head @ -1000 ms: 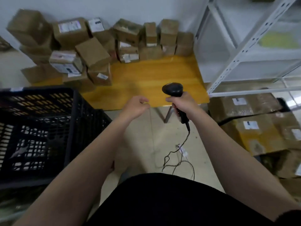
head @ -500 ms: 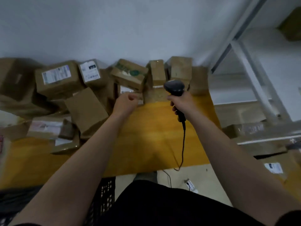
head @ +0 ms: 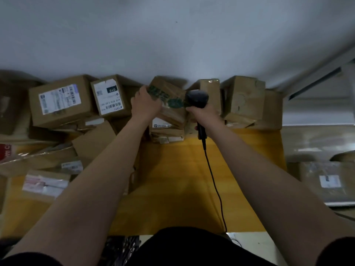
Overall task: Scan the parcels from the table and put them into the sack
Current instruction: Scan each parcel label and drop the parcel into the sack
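Brown cardboard parcels are stacked along the back of the yellow table (head: 178,179). My left hand (head: 145,103) grips a parcel with green print (head: 169,93) on top of the middle stack, fingers over its left end. My right hand (head: 201,113) is shut on a black barcode scanner (head: 196,98), its head just right of that parcel; its cable (head: 213,179) trails down over the table. The sack is not in view.
Two parcels with white labels (head: 59,100) (head: 110,96) stand to the left, and more boxes (head: 243,98) to the right against the white wall. Flat packets (head: 46,184) lie at the left front. A black crate (head: 121,250) shows below the table edge; a shelf with boxes (head: 326,181) stands on the right.
The view has tilted up from the floor and crate to the table. Both hands have reached forward to the back stack; my left hand has closed on the green-printed parcel.
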